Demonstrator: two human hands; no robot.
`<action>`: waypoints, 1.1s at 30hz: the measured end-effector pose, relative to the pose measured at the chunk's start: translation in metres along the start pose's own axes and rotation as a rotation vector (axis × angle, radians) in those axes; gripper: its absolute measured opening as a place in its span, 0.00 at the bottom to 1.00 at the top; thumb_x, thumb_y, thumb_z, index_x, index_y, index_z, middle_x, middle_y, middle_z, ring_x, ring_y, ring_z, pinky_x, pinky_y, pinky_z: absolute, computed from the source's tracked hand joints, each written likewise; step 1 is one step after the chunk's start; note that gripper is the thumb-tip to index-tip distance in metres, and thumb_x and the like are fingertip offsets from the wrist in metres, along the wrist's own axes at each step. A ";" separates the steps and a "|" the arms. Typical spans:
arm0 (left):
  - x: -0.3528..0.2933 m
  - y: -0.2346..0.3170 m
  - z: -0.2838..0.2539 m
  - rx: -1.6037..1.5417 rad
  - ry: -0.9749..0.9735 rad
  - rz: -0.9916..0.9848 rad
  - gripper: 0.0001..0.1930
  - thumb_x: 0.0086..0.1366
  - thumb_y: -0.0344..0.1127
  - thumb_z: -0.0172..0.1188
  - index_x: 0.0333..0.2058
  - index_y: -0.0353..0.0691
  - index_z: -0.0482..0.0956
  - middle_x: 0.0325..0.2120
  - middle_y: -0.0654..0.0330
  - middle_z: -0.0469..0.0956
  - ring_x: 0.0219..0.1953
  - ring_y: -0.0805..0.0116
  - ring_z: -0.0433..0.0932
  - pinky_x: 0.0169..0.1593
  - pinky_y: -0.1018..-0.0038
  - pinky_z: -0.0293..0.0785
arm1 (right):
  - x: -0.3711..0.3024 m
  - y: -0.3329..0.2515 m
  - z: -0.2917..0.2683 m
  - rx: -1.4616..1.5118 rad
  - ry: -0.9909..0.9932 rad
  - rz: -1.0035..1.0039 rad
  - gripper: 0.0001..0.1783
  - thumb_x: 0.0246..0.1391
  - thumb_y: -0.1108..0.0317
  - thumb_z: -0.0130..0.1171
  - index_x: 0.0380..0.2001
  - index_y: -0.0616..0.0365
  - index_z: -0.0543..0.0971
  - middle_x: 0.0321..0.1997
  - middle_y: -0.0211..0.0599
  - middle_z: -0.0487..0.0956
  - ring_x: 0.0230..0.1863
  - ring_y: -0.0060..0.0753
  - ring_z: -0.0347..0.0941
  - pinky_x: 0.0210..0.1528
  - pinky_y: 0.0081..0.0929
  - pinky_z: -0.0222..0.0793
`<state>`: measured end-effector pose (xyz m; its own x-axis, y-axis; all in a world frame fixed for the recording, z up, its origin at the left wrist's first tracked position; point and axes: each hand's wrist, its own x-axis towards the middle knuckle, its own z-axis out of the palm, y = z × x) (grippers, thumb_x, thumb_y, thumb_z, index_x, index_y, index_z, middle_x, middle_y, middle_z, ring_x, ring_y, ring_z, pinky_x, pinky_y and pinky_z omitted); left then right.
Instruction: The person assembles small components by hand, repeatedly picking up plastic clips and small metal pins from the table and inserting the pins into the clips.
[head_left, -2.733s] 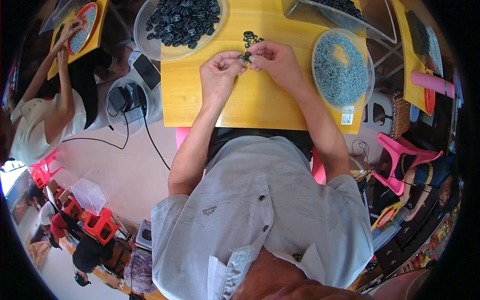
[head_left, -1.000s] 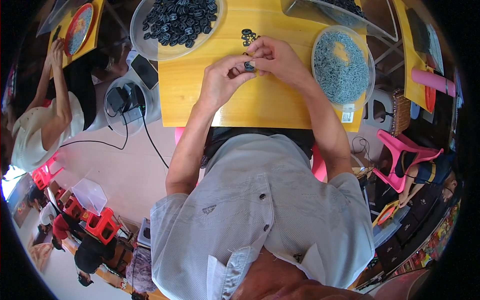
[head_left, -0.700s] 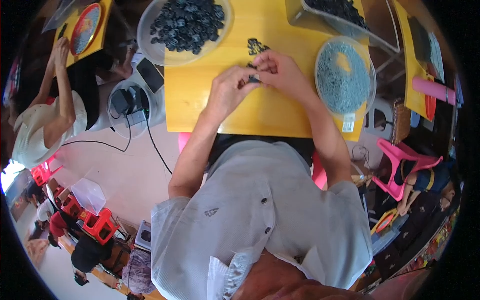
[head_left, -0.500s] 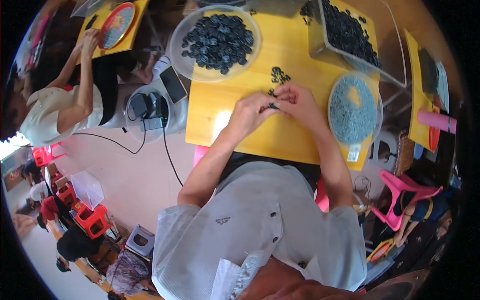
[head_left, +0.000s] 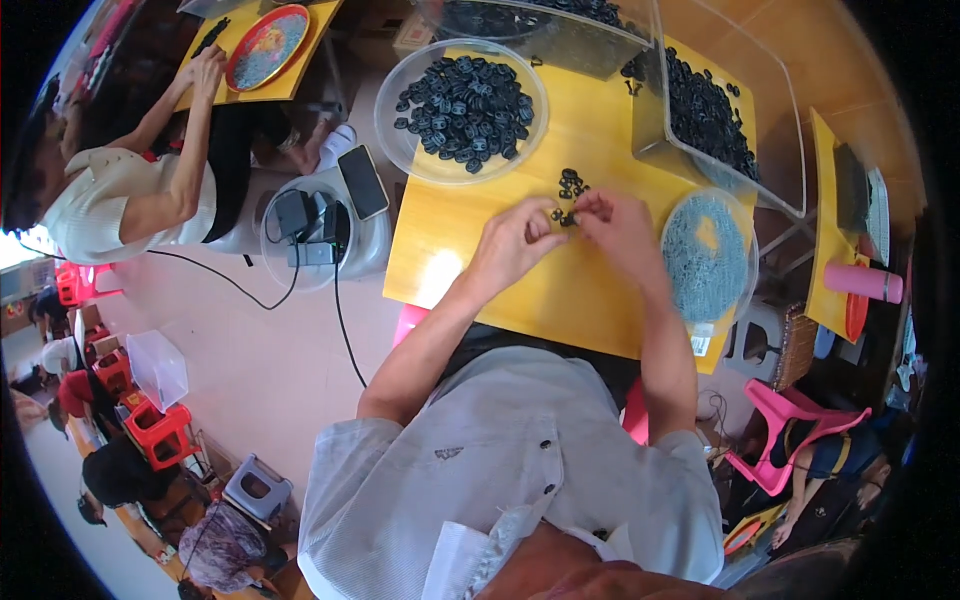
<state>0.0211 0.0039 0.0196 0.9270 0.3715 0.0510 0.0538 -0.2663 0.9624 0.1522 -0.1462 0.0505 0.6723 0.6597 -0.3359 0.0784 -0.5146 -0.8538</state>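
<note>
My left hand (head_left: 513, 243) hovers over the yellow table (head_left: 450, 215), its thumb and forefinger apart with nothing visible between them. Close by, my right hand (head_left: 618, 232) has its fingertips pinched together beside some small black plastic pieces (head_left: 568, 217); whether one is between them is hard to make out. Just beyond lies a short cluster of loose oval black pieces (head_left: 572, 184). A round clear tub (head_left: 390, 140) at the far left holds a heap of black oval pieces (head_left: 466, 108). Right of my right hand, a round clear tray holds many small silvery metal parts (head_left: 700, 270).
A clear rectangular bin (head_left: 655, 130) with more black pieces stands at the far right. Left of the table, a stool carries a phone (head_left: 362, 182) and a tub with black adapters (head_left: 293, 214). A co-worker (head_left: 130, 200) sits beyond it. A pink stool (head_left: 790, 430) stands at the right.
My hands were together on a small dark piece; now they are apart, the left one opened and the right one at the loose pieces. The whole view has shifted slightly.
</note>
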 end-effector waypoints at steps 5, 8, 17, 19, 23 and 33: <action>0.000 -0.027 0.002 -0.162 0.160 -0.024 0.10 0.61 0.27 0.68 0.41 0.35 0.80 0.23 0.65 0.78 0.23 0.81 0.71 0.30 0.80 0.71 | 0.013 -0.054 0.006 0.431 0.148 -0.266 0.10 0.57 0.77 0.60 0.42 0.66 0.79 0.33 0.32 0.82 0.32 0.20 0.78 0.37 0.19 0.74; 0.003 -0.025 0.003 -0.242 0.202 -0.060 0.09 0.63 0.27 0.67 0.41 0.34 0.80 0.24 0.66 0.79 0.24 0.82 0.71 0.31 0.81 0.71 | 0.018 -0.059 -0.005 0.373 0.244 -0.352 0.07 0.58 0.77 0.60 0.40 0.66 0.80 0.32 0.31 0.83 0.33 0.20 0.78 0.38 0.19 0.74; 0.002 -0.023 0.005 -0.197 0.161 -0.069 0.05 0.64 0.28 0.65 0.37 0.33 0.82 0.24 0.66 0.80 0.23 0.84 0.70 0.30 0.82 0.70 | -0.009 0.011 -0.007 -0.326 0.124 -0.245 0.10 0.54 0.71 0.62 0.39 0.62 0.81 0.31 0.40 0.82 0.30 0.29 0.79 0.36 0.27 0.73; 0.003 -0.021 0.005 -0.187 0.162 -0.048 0.05 0.64 0.28 0.65 0.37 0.33 0.82 0.23 0.66 0.79 0.23 0.84 0.69 0.29 0.82 0.69 | -0.016 0.018 0.001 -0.352 0.118 -0.272 0.07 0.55 0.70 0.57 0.35 0.60 0.81 0.33 0.46 0.81 0.35 0.50 0.78 0.40 0.42 0.73; 0.007 -0.008 0.003 0.098 0.088 -0.027 0.06 0.63 0.28 0.66 0.37 0.34 0.82 0.19 0.66 0.75 0.21 0.82 0.68 0.27 0.81 0.68 | -0.025 0.023 0.010 -0.362 0.148 -0.308 0.06 0.55 0.70 0.57 0.34 0.59 0.80 0.35 0.45 0.80 0.36 0.52 0.78 0.40 0.44 0.73; 0.011 -0.001 -0.003 0.333 -0.034 -0.009 0.11 0.60 0.29 0.66 0.42 0.37 0.83 0.23 0.54 0.79 0.22 0.64 0.77 0.30 0.71 0.75 | -0.021 0.017 0.013 -0.336 0.144 -0.317 0.04 0.53 0.71 0.58 0.32 0.58 0.79 0.33 0.43 0.80 0.34 0.51 0.78 0.37 0.43 0.74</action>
<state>0.0301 0.0106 0.0196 0.9376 0.3465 0.0284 0.1752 -0.5416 0.8222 0.1300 -0.1617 0.0384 0.6701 0.7423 -0.0017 0.5130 -0.4647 -0.7217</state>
